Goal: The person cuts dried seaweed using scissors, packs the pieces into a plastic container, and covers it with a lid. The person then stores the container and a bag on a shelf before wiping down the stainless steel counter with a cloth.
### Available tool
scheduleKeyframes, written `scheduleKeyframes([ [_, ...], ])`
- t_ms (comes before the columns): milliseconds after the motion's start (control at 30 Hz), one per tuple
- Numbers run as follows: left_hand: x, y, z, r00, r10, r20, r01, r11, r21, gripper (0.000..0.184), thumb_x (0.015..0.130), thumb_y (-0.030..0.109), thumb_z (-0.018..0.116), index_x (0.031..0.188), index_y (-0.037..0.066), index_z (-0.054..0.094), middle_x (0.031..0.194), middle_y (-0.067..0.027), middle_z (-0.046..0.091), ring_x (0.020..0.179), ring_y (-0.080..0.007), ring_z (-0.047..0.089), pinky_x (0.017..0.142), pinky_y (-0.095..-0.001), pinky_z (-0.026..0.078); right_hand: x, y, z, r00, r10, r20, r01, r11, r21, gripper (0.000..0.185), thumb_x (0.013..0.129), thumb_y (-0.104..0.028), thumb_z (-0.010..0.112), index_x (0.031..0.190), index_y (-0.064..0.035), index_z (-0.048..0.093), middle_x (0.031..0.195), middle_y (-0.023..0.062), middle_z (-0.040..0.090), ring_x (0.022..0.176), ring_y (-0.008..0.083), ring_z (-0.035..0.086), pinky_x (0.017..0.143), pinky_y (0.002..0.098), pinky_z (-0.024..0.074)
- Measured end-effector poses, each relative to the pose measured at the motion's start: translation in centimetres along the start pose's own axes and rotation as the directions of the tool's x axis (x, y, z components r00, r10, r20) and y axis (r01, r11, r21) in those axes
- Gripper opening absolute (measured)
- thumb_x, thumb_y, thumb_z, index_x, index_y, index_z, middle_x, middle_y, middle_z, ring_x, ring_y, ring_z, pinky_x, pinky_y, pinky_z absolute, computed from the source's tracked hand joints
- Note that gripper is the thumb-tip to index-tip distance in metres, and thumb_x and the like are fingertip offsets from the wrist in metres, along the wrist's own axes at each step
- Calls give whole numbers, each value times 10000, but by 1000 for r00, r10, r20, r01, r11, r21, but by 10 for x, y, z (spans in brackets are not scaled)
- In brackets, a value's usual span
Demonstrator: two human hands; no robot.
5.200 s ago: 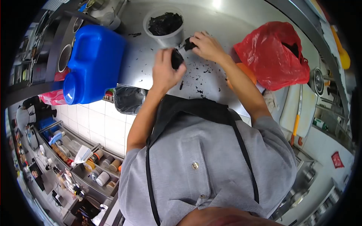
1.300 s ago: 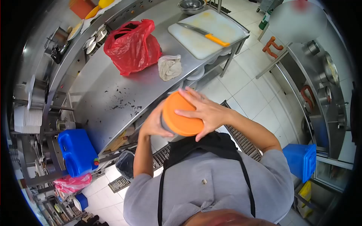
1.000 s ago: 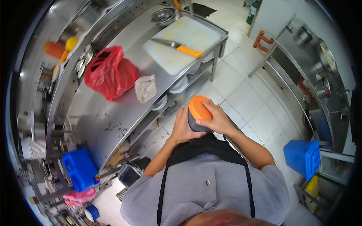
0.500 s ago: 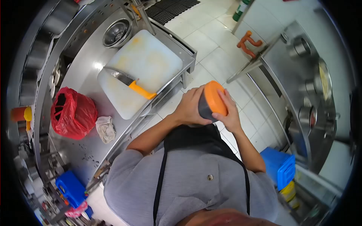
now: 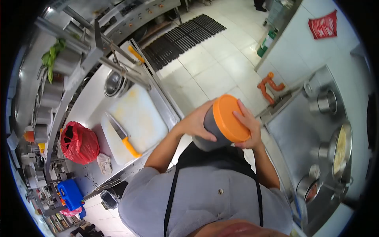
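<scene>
Tub (image 5: 207,145), orange lid (image 5: 229,116), tilted: left hand (image 5: 194,123) grips body, right hand (image 5: 252,128) clasps lid, presumably for steadiness.

Passage: tiled floor (image 5: 221,67) between counter (image 5: 94,116) and steel table (image 5: 294,130) | Counter obstacles: knife (image 5: 124,136) on cutting board (image 5: 138,112), red bag (image 5: 82,149) | Table obstacles: pots (image 5: 308,187)

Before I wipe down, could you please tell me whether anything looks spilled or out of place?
Yes: small dark scraps lie scattered on the steel table near the crumpled cloth, apparently spilled. The orange lid on the container looks straight. Nothing else stands out.
</scene>
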State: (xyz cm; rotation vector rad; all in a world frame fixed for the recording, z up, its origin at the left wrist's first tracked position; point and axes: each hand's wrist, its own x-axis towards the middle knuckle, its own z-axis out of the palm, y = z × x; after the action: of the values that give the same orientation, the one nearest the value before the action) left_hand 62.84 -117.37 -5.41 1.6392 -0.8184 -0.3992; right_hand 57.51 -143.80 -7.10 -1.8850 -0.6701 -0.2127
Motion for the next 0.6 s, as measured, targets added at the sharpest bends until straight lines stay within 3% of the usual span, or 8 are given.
scheduleKeyframes([
  [33,7,11,-3,994,-101,-30,102,995,4,1200,542,331,937,1505,-8,305,1456,-190,434,1374,-304,405,1149,-375,298,11,13,-7,1000,1,20,-2,999,47,920,638,-636,759,1347,-69,608,1526,313,341,1341,473,438,1088,485,369],
  [300,98,-37,-72,933,-186,-309,188,982,-22,1205,539,320,928,1507,2,286,1433,-198,440,1349,-340,423,1137,-404,314,179,113,-49,955,-111,274,68,985,161,897,616,-601,794,1328,-82,630,1543,327,295,1336,470,437,1088,491,367],
  [400,148,-69,-136,920,-122,-373,138,990,15,1216,529,330,931,1507,9,283,1429,-195,436,1351,-353,416,1132,-415,321,265,158,-52,933,-169,317,141,984,110,920,638,-583,798,1390,-102,574,1557,331,254,1347,473,422,1094,488,366],
  [467,183,-95,-187,920,-30,-392,46,998,31,1239,514,346,938,1509,16,279,1447,-190,419,1356,-358,403,1135,-428,316,325,185,-53,955,-165,245,132,980,147,1037,659,-574,810,1490,-81,432,1545,300,312,1379,417,409,1098,475,364],
  [500,198,-98,-212,914,-30,-404,47,998,33,1239,514,346,938,1509,16,279,1447,-190,419,1356,-358,403,1135,-428,316,353,192,-49,951,-173,255,137,979,153,1037,659,-574,810,1490,-81,432,1545,300,312,1379,417,409,1098,475,364],
  [533,217,-100,-238,905,-24,-424,50,997,51,1244,507,351,942,1507,18,282,1457,-189,411,1359,-367,396,1137,-442,312,383,197,-45,985,-16,169,-61,896,440,995,715,-528,800,1492,-53,399,1505,266,373,1354,362,439,1075,454,388],
  [567,231,-102,-261,896,-24,-444,58,996,62,1249,500,356,947,1505,20,286,1467,-189,402,1362,-376,389,1140,-455,307,409,203,-42,975,170,144,-222,687,692,955,770,-483,789,1494,-24,366,1464,231,433,1330,306,469,1051,433,411],
  [600,244,-106,-280,890,-27,-455,65,996,67,1249,500,356,947,1505,20,286,1467,-189,402,1362,-376,389,1140,-455,307,428,223,-44,975,162,154,-224,681,697,955,770,-483,789,1494,-24,366,1464,231,433,1330,306,469,1051,433,411],
])
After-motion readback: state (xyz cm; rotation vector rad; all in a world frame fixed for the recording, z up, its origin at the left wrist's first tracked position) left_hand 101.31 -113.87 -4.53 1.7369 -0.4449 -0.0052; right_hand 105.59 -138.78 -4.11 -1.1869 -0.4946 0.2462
